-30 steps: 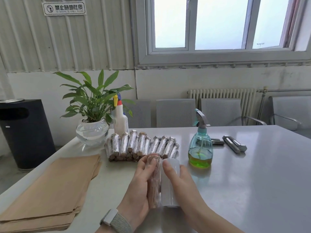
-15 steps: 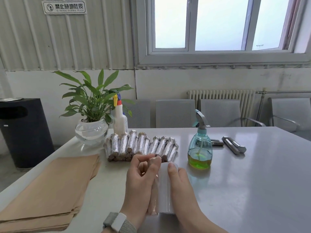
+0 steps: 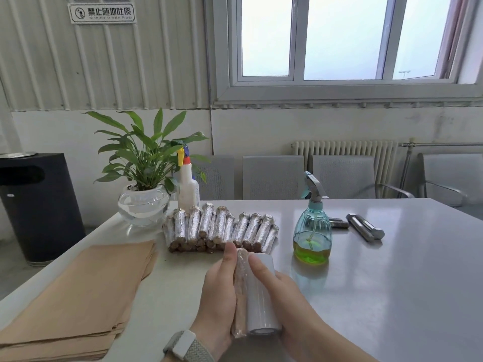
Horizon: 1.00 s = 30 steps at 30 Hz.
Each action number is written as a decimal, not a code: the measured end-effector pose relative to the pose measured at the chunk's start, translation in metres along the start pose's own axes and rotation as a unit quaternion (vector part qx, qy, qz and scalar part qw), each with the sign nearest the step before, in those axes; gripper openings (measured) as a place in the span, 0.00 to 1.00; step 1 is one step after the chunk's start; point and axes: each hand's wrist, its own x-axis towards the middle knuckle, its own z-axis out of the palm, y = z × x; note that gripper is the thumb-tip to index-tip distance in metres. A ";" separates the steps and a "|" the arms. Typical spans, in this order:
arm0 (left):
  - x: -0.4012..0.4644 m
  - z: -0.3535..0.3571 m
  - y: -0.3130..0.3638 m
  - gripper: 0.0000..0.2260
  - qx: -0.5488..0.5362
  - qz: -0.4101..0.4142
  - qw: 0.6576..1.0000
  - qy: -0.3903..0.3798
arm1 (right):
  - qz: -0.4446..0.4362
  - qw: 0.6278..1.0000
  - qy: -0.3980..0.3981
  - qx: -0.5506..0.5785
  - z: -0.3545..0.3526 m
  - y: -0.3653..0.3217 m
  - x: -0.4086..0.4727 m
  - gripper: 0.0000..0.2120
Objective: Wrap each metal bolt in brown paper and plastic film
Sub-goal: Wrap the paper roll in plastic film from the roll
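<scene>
Left hand (image 3: 218, 296) is clamping the paper-wrapped bolt (image 3: 240, 291), right hand (image 3: 283, 296) is gripping the film roll (image 3: 261, 304) pressed against the bolt's right side, wrapped bolts (image 3: 222, 228) lying just beyond.

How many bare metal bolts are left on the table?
2 lie together right of the teal spray bottle: one, another. A third end pokes out behind the bottle; more may be hidden.

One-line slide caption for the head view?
Left hand holds paper-wrapped bolt against film roll gripped by right hand.
</scene>
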 end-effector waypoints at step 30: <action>0.006 -0.004 -0.010 0.24 0.153 0.064 0.986 0.030 | -0.065 0.978 0.093 -0.178 -0.009 -0.008 0.001 0.30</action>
